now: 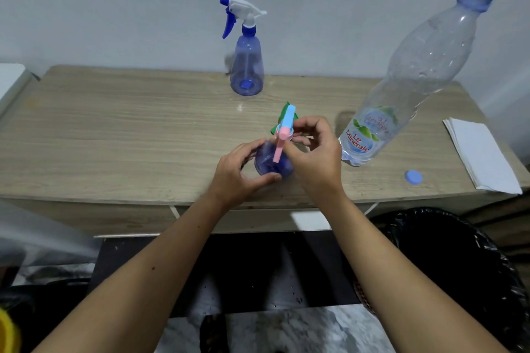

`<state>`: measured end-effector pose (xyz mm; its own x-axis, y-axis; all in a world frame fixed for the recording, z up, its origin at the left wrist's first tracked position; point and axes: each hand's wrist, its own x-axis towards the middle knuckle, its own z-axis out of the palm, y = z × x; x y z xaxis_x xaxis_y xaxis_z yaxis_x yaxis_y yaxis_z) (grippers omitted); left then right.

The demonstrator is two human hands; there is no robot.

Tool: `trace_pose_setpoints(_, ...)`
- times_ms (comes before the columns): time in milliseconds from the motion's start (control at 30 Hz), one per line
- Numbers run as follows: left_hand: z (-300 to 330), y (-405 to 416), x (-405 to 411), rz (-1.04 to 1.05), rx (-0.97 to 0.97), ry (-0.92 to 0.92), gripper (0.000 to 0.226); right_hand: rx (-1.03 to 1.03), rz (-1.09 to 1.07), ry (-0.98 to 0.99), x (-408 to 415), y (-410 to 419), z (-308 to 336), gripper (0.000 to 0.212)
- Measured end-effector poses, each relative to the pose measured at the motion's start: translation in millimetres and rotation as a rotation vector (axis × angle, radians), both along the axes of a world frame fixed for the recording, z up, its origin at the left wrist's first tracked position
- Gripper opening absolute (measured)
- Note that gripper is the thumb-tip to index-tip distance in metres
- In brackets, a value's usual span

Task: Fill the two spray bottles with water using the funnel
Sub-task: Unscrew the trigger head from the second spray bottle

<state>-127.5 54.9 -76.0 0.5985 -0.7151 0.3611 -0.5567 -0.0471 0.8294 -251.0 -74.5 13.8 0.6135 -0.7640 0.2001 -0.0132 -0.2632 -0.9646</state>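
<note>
Two bare forearms reached up from the bottom edge to a pale wood-grain table (114, 129). At its near edge, the left hand (238, 172) curled around the body of a small translucent blue spray bottle (271, 162), fingers and thumb wrapped on it. The right hand (312, 152) pinched at the bottle's neck, just under its pink-and-light-blue trigger head (284, 135). A green piece (282, 117) — possibly the funnel, mostly hidden — showed behind that head. Further back, near the wall, stood a second blue spray bottle with a white-and-blue trigger (246, 66), upright and well apart. To the right stood a tall clear plastic water bottle (415, 71), uncapped, with its blue cap (413, 176) lying nearby — beside a stack of white paper napkins (481, 155).
</note>
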Motion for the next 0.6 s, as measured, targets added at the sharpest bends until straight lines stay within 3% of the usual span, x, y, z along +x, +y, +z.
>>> trace_pose_setpoints(167, 3, 0, 0, -0.002, 0.012, -0.030, 0.090, 0.028, 0.102, -0.032, -11, -1, 1, 0.025)
trace_pose_setpoints(333, 3, 1, -1, 0.000, 0.019, -0.024, 0.087, -0.056, 0.044, 0.013, -3, -1, 2, 0.043)
trace_pose_setpoints(600, 7, 2, -1, -0.019, 0.042, -0.053, 0.089, -0.037, 0.073, -0.007, -12, 0, 3, 0.031)
